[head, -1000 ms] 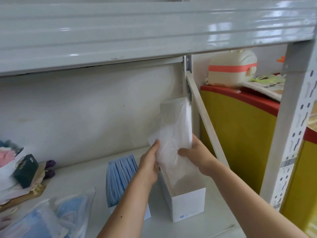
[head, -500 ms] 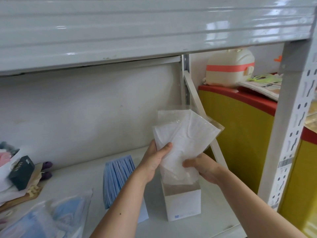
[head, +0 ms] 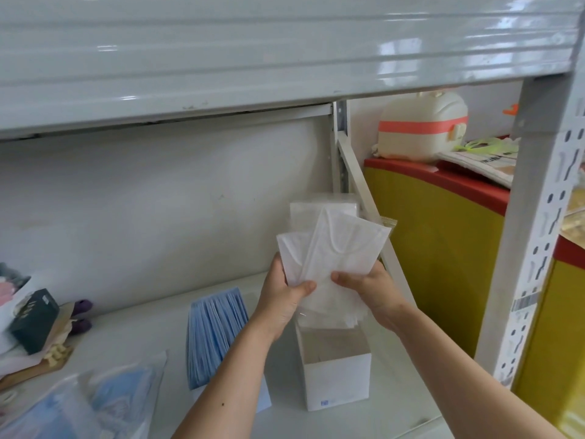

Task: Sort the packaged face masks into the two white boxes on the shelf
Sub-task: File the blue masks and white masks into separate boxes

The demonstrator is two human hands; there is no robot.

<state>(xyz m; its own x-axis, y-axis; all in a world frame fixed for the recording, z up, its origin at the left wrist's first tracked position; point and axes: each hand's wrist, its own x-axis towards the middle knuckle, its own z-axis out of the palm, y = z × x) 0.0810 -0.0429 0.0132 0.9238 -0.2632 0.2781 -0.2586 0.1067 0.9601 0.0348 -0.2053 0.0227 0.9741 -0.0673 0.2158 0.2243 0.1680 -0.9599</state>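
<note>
White masks (head: 332,258), fanned sheaf in clear wrappers, held above open right white box (head: 335,375) on shelf (head: 152,331). My left hand (head: 281,296) pinches sheaf's left lower edge, thumb on front; my right hand (head: 367,289) pinches right lower edge. Best move, I judge: square fan into one stack first, then lower straight down, narrow end first, into box mouth.

Left box (head: 262,397) near my left forearm holds blue masks (head: 215,331). Loose bag of blue masks (head: 95,403) near left. Diagonal brace (head: 364,198) just behind sheaf; could snag the corners.
</note>
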